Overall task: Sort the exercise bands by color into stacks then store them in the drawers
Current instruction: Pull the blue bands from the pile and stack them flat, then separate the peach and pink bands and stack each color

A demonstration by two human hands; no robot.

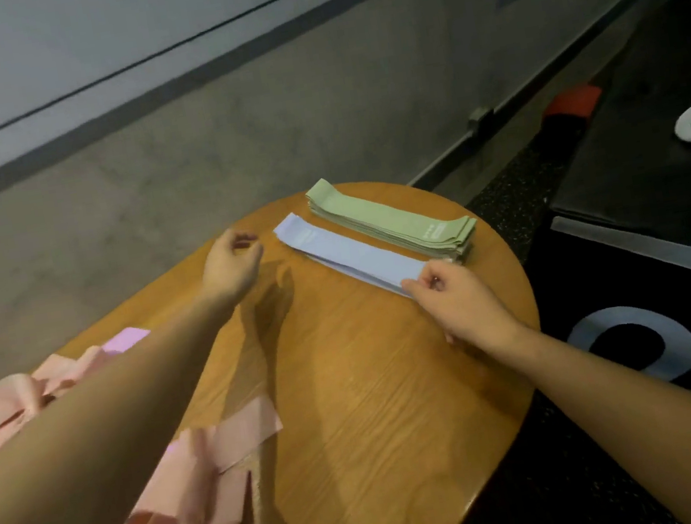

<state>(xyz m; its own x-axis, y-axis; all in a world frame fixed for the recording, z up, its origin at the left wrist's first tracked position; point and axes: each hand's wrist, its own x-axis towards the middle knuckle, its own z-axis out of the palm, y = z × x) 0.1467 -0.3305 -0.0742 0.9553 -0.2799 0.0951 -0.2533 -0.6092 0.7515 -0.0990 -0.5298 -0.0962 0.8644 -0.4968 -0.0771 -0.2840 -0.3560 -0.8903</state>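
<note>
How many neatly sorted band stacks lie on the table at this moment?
2: the green stack at the table's far edge, and the lavender stack beside it, nearer the person. Pink bands remain unsorted.

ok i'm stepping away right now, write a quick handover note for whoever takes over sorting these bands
Right hand pinches the near end of the blue band stack, squaring it up. Left hand hovers above the table near that stack's far end, fingers curled, holding nothing.
Done: green band stack lies neat beside the blue one, at the table's far edge.
Left: pink bands lie in a loose heap at the near left, with a lilac band among them. Stack those by color, then store all stacks; no drawers in view.
</note>
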